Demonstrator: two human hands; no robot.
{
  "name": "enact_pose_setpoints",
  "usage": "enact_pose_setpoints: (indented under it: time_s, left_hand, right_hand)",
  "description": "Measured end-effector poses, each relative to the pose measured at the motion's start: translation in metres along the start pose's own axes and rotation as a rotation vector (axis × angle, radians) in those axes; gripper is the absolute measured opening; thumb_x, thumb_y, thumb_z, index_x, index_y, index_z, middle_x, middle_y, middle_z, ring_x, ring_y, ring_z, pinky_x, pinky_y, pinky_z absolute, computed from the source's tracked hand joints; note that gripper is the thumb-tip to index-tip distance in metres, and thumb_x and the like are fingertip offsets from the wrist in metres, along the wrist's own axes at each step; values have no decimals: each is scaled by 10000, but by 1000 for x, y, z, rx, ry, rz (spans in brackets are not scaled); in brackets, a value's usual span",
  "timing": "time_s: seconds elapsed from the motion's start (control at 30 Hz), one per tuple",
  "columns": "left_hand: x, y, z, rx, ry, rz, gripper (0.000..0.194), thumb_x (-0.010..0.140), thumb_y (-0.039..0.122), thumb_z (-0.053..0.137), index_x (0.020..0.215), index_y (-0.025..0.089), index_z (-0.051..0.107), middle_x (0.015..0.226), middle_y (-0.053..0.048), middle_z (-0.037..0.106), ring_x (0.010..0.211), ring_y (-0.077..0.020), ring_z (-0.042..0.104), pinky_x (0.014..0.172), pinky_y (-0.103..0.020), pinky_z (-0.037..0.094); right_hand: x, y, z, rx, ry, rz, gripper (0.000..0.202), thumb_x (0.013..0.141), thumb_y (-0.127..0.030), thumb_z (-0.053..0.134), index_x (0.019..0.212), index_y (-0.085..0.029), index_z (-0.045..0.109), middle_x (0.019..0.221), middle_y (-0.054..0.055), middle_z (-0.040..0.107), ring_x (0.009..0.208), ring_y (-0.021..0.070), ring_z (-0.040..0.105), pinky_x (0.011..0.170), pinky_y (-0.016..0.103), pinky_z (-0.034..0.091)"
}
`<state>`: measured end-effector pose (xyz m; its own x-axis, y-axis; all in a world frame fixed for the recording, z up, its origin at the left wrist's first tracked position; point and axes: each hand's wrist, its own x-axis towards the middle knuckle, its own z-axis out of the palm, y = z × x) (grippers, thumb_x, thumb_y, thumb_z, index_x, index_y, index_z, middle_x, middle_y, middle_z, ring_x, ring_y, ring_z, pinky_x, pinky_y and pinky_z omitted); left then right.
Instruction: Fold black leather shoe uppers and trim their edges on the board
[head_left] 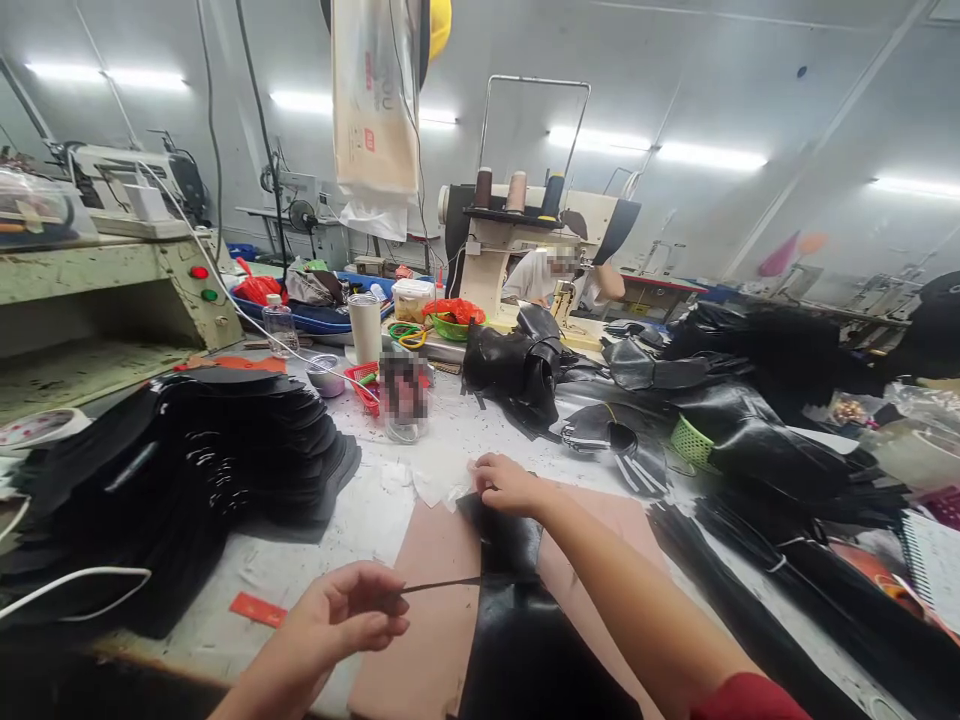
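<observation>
My left hand (341, 615) is closed in a pinch round one end of a thin black strip (442, 584). The strip stretches level to the right and meets a black leather piece (517, 640), which lies on a pinkish-tan board (427, 600). At the far end of that leather, my right hand (506, 485) has its fingers curled together. Whatever is between those fingertips is hidden. Just left of them lie crumpled whitish translucent scraps (439, 485). My right forearm crosses over the board's right half.
Stacked black pieces (247, 450) stand at left, near an orange-red strip (256, 609). Black leather parts (517, 365), a green basket (691, 442) and long black strips (742, 580) crowd the right. A sewing machine (480, 260) stands behind, with a person beyond it.
</observation>
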<state>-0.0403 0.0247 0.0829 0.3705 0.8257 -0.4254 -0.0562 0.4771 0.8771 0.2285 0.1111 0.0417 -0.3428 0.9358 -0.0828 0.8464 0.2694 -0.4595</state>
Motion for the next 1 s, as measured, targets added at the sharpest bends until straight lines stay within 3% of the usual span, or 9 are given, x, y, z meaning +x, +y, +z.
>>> enact_pose_setpoints:
  time_s: [0.1,0.17,0.23,0.33,0.5,0.67,0.73,0.87,1.0]
  left_hand:
    - [4,18,-6,-58,116,98,342,456,410,792,631,152,653,614,-37,662,607,-165,626,588,-247,483]
    - [10,33,-2,-34,196,222,305,460,362,798,610,152,635,578,-10,637,570,-142,611,574,-233,488]
    - [18,48,7,3,227,343,298,448,284,802,653,160,625,576,14,621,571,-140,610,577,-239,499]
    - [31,62,26,41,216,459,311,459,254,783,704,161,616,578,20,619,571,-146,614,566,-247,501]
    - [51,66,45,-82,241,451,286,477,271,764,680,130,619,587,-2,634,576,-140,627,575,-236,504]
    - [60,62,50,-385,345,471,192,536,138,714,689,157,600,605,48,619,592,-84,631,601,-165,502]
    - [58,57,57,-379,300,419,182,542,116,710,683,157,601,602,44,625,600,-83,634,601,-157,501]
    - [41,40,84,-226,80,267,231,496,183,762,680,142,628,604,8,656,594,-124,643,572,-196,506]
    - [22,23,104,-109,-20,196,269,442,229,785,666,140,664,612,-13,675,605,-153,643,583,-233,512]
  right_hand:
    - [-9,6,-3,-1,-24,7,169,633,-119,505,771,-155,594,893,53,593,812,185,542,686,285,416]
    - [-15,6,-5,-4,-28,12,281,637,-125,499,905,-151,576,846,42,603,748,169,548,623,259,411]
    - [-19,3,-4,-22,-21,-16,384,620,-116,515,999,-161,558,921,49,604,809,173,548,659,259,407]
    - [-21,-7,-1,-80,-18,-73,329,593,-111,546,910,-175,604,975,58,594,897,200,526,734,282,387]
    - [-35,-17,-12,-187,25,-50,170,613,-100,518,759,-157,583,778,55,611,756,197,536,646,279,368]
    - [-84,-31,-51,-265,139,40,151,688,-74,441,701,-174,554,652,52,593,667,200,528,570,276,331]
    - [-107,-48,-63,-264,187,-32,156,731,-79,443,707,-190,550,660,30,599,673,178,533,619,276,352]
    - [-138,-89,-69,-210,216,-249,110,801,-146,486,752,-206,565,694,1,624,669,148,552,677,268,364]
    - [-150,-102,-59,26,246,-177,83,817,-188,505,792,-206,582,721,-9,632,658,125,556,608,223,371]
